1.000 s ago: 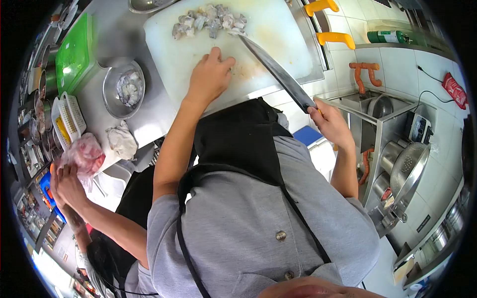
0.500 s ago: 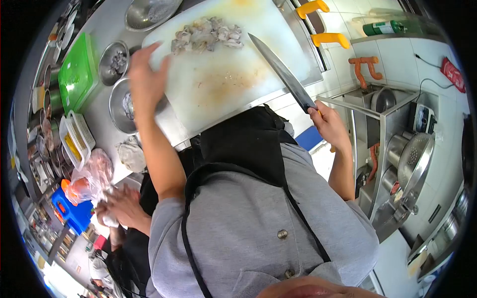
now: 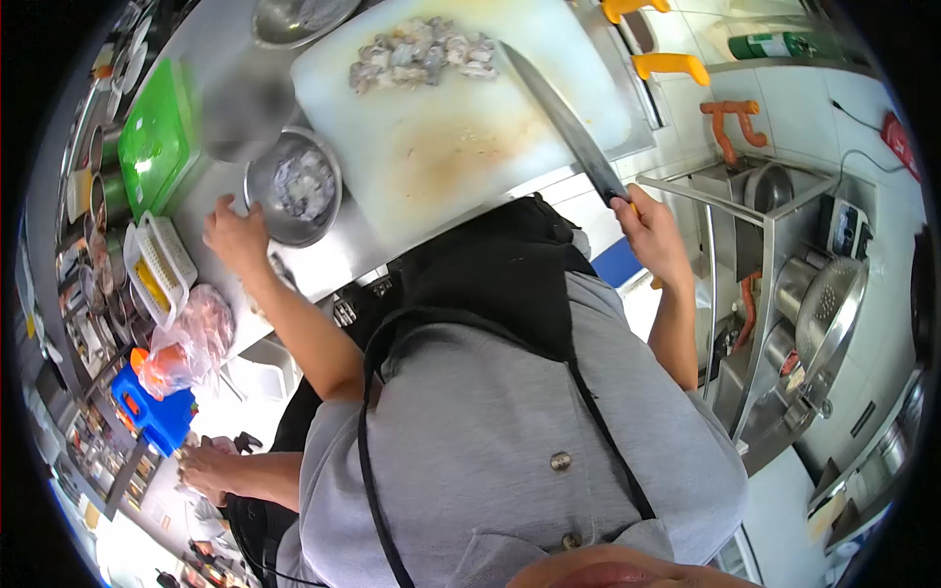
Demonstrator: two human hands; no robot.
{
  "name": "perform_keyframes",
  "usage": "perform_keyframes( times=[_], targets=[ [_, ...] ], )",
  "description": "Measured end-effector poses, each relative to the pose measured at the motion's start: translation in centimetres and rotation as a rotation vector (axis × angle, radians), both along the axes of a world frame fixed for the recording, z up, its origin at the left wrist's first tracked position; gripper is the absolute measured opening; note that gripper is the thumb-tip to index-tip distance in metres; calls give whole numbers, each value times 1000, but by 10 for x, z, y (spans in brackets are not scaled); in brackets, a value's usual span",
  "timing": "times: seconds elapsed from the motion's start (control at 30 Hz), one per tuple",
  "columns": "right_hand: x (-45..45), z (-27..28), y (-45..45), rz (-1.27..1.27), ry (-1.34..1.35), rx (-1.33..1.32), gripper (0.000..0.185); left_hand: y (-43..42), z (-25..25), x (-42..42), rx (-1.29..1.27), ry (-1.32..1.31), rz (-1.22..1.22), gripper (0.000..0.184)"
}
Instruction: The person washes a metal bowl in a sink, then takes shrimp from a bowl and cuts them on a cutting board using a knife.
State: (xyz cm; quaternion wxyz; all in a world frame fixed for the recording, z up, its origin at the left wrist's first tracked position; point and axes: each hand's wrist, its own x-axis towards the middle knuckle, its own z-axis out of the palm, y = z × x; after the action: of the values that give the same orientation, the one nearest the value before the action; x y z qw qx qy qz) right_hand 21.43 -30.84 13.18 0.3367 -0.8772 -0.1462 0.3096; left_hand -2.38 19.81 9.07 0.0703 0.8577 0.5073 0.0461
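Observation:
My right hand is closed around the handle of a long kitchen knife. The blade points up and left across the white cutting board, its tip beside a heap of raw, grey-white seafood pieces that look like peeled shrimp. At the left, my left hand holds nothing visible, fingers apart and slightly bent. It is close beside the rim of a metal bowl with similar pale pieces inside; whether they touch I cannot tell. Behind that bowl is a blurred grey round shape.
A green lid, white basket and plastic bag line the counter's left side. Another metal bowl stands at the back. Yellow-handled knives hang at right. A co-worker's hand is at lower left.
My left hand has moved down and left, from above the bowls to beside the nearer one. That bowl sits further right, and the smaller bowl's place is blurred. The knife stays in my right hand.

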Motion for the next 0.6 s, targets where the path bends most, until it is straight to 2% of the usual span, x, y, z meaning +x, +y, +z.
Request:
perform_keyframes(
  times=[0.03,0.1,0.17,0.2,0.27,0.4,0.47,0.6],
  targets=[
    [-1,-2,1,18,9,9,25,-5,4,3,165,39,-130,50],
    [-2,-6,-1,-73,74,14,24,-22,14,24,-277,-102,-231,46],
    [-3,-7,0,-34,38,26,24,-35,1,37,-170,-108,-492,38],
    [-5,-5,1,-43,51,29,25,-43,4,39,-165,-106,-479,38],
    [-6,-7,1,-40,59,23,25,-52,18,51,-160,155,-393,36],
    [-10,-7,3,-86,116,45,25,-37,-5,36,-258,13,-575,36],
    [-10,-11,1,-58,69,30,25,-48,12,40,-237,164,-538,36],
    [-12,-6,3,-72,76,19,26,-40,19,39,-215,267,-513,30]
  ],
)
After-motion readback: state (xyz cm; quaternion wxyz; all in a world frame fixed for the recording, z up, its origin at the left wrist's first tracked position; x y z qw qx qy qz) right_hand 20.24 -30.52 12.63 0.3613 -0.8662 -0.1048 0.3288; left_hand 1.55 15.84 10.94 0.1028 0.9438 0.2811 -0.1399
